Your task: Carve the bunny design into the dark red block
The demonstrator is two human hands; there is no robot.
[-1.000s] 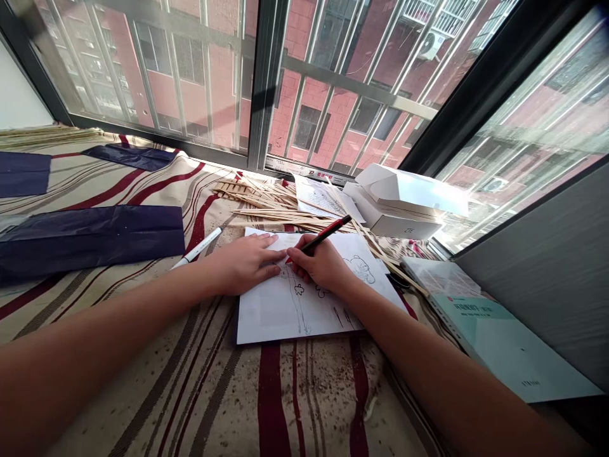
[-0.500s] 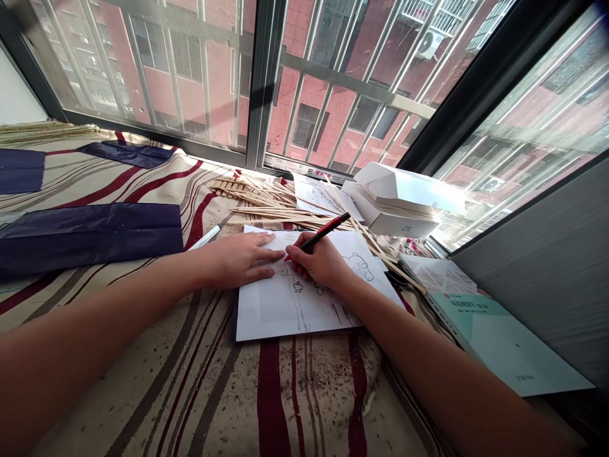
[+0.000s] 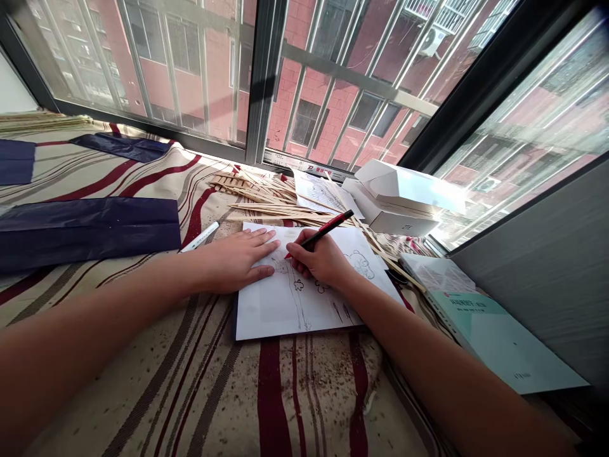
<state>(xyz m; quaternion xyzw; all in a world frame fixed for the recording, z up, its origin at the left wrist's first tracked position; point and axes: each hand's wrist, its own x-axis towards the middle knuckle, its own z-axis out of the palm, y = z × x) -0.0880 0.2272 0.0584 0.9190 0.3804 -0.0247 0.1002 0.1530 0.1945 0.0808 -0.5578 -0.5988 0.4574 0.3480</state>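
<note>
My right hand (image 3: 316, 257) grips a black and red pen (image 3: 328, 230), its red tip against a white sheet of paper (image 3: 271, 314). Line drawings cover parts of the sheet: a bear-like figure (image 3: 360, 264) at the right, small cloud-like shapes and long thin lines below my right hand. Flat on the sheet's left edge lies my left hand (image 3: 238, 259), fingers stretched out. Just beyond its wrist, a white marker (image 3: 200, 237) rests on the striped cloth. My right fingers hide part of the drawing near the pen tip.
Thin wooden sticks (image 3: 266, 197) are heaped behind the paper, beside another drawn sheet (image 3: 318, 190) and an open white box (image 3: 394, 203). A pale green book (image 3: 504, 343) lies at the right. Dark blue strips (image 3: 90, 228) lie at the left. Barred windows (image 3: 352, 82) rise behind.
My left hand has shifted slightly, its fingers angled a little further up the sheet. The pen stays in my right hand at nearly the same spot.
</note>
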